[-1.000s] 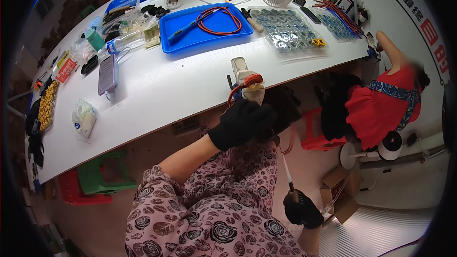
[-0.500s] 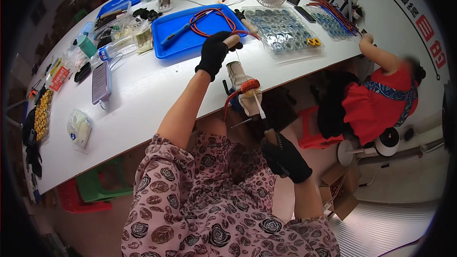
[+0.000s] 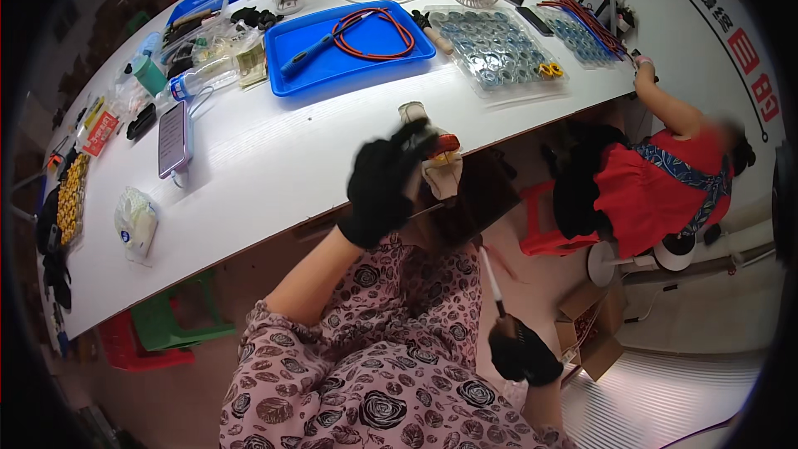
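A red-orange wire coil sits in a pale, cloth-wrapped holder at the table's front edge. My left hand, in a black glove, is right beside it with its fingers reaching to the coil's left side. Motion blurs those fingertips, so I cannot tell whether they grip anything. Lower right, away from the table, my black-gloved right hand is closed around the brown handle of a hand tool with a slender pale shaft. The shaft points up and clear of the coil.
Behind the holder lies a blue tray with a blue-handled tool and red cable. Right of it is a clear tray of round parts with yellow-handled scissors. A phone and a tissue pack lie left. A person in red sits at right.
My left hand has come down and nearer from above the holder to the coil. My right hand has drawn the hand tool away from the coil, down and to the right.
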The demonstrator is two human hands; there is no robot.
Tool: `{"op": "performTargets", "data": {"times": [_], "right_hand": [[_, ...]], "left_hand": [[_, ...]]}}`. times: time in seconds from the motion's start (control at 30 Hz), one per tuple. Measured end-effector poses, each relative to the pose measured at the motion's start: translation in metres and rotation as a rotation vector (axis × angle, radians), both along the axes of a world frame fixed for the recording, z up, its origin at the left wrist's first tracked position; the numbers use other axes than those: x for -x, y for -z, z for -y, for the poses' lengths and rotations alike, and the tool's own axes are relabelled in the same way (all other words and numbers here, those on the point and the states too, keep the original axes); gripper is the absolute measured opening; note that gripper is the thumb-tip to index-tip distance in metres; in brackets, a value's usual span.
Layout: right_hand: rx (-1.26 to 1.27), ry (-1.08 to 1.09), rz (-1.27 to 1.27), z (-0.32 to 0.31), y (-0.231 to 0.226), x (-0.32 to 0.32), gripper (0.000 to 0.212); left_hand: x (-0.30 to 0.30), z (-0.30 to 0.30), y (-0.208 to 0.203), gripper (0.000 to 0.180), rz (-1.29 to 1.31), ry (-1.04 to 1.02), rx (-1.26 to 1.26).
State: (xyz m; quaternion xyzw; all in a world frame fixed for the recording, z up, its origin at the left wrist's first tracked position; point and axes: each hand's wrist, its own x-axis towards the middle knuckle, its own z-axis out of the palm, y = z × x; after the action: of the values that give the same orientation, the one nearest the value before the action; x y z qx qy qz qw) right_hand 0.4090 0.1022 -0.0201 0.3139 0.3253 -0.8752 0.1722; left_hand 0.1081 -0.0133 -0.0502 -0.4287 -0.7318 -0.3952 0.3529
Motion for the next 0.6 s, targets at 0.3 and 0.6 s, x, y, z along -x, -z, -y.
{"op": "performTargets", "data": {"times": [0.3,0.6], "right_hand": [[-1.906,0.028,-0.092,0.029,-0.026,0.021,0.030],[-0.568,0.497,-0.296,0.011,-0.038,0.076,0.021]], "left_hand": [[-0.001,-0.002,-0.038,0.027,-0.151,0.289,0.060],[0.014,-0.006,-0.053,0.027,-0.008,0.304,-0.034]]}}
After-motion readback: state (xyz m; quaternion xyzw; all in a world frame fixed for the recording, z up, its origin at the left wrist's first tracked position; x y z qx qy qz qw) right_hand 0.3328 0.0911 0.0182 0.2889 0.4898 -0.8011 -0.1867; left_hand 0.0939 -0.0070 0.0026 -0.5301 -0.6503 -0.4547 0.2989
